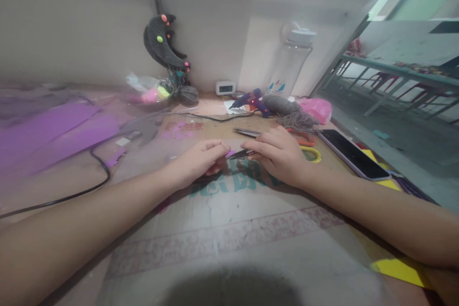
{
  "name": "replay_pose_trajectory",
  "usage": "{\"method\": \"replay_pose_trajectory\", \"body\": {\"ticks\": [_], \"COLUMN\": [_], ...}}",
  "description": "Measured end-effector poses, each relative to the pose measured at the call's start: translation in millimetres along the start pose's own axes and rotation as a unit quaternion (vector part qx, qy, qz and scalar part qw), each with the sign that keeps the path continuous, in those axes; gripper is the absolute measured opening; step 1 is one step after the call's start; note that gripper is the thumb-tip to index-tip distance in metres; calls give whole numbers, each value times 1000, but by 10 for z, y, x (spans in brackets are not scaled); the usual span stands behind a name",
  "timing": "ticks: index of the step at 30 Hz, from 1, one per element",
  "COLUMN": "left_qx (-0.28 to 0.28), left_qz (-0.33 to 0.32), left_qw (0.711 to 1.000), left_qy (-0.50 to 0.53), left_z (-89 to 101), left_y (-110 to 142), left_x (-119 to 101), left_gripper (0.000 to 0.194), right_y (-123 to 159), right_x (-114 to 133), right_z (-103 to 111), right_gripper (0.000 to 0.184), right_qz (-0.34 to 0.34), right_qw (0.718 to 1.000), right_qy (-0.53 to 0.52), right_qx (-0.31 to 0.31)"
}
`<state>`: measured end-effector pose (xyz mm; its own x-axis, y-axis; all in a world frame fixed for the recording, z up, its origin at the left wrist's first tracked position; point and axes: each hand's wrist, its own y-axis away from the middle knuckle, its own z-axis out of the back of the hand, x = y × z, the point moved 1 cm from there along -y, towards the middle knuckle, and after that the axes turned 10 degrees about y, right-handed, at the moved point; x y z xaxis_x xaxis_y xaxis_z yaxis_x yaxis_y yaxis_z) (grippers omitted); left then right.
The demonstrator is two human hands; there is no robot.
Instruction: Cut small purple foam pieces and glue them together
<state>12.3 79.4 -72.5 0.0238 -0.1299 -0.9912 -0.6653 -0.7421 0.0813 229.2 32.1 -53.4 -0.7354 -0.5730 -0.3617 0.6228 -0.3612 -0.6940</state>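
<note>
My left hand (195,162) is closed, with thumb and forefinger pinching a small purple piece (230,154). Facing it, my right hand (278,155) grips a slim dark pointed metal tool (239,154), its tip at the purple piece. Fingers cover the tool's rear part, so I cannot tell whether it is tweezers or small scissors. Just beyond my right hand lie the blades of a pair of scissors (245,132). An orange handle (306,141) and a yellow handle loop (312,154) show past the hand's far side. Both hands are over a printed board (229,229).
A glue gun (251,100) with a lit red light, grey yarn (287,110) and a clear bottle (290,64) stand along the wall. A phone (353,153) lies right. Purple sheets (71,129) and a black cable (103,172) lie left. A grey crescent ornament (158,40) leans behind.
</note>
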Motion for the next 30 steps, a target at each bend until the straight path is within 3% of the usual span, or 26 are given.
{"method": "replay_pose_trajectory", "body": {"ticks": [24,30], "left_qx": [2,-6], "left_qz": [1,6], "left_qw": [1000,1000], "left_qy": [-13,-2], "left_z": [10,-9], "left_y": [8,9], "left_x": [8,-12], "left_gripper": [33,33], "right_y": [14,1], "right_x": [3,-4], "right_z": [-9,50], "right_gripper": [25,30], "right_qz": [-4,-61], "right_qw": [1000,996], "right_qy": [-3,-70], "right_qx": [10,-4]}}
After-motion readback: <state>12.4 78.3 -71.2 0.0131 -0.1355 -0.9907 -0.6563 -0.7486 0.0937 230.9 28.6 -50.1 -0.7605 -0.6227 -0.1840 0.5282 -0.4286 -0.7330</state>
